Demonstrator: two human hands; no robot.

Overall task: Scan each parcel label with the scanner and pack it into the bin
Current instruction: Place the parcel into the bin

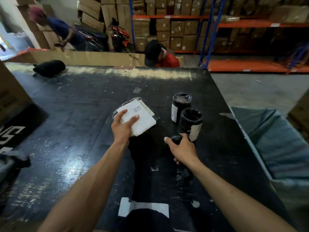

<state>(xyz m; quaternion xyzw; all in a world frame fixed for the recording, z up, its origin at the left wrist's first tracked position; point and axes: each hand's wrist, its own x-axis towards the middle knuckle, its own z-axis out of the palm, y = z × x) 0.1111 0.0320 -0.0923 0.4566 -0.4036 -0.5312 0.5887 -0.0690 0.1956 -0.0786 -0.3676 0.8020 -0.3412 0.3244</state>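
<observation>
A flat parcel in black wrap with a white label (142,114) sits mid-table, barcode facing up. My left hand (122,126) grips its near left corner, thumb and fingers spread over the label. My right hand (181,150) is closed around a black handheld scanner (176,139), just right of the parcel and pointing away from me. Two black cylindrical parcels with white labels stand to the right, one (181,106) farther, one (190,124) right beside the scanner. A bin lined with grey-blue plastic (270,141) stands off the table's right edge.
The black table (75,131) holds a dark wrapped bundle (49,67) at the far left. A cardboard box (10,96) stands at the left edge. Two people work beyond the table, with shelves of cartons behind. A labelled black parcel (143,210) lies at the near edge.
</observation>
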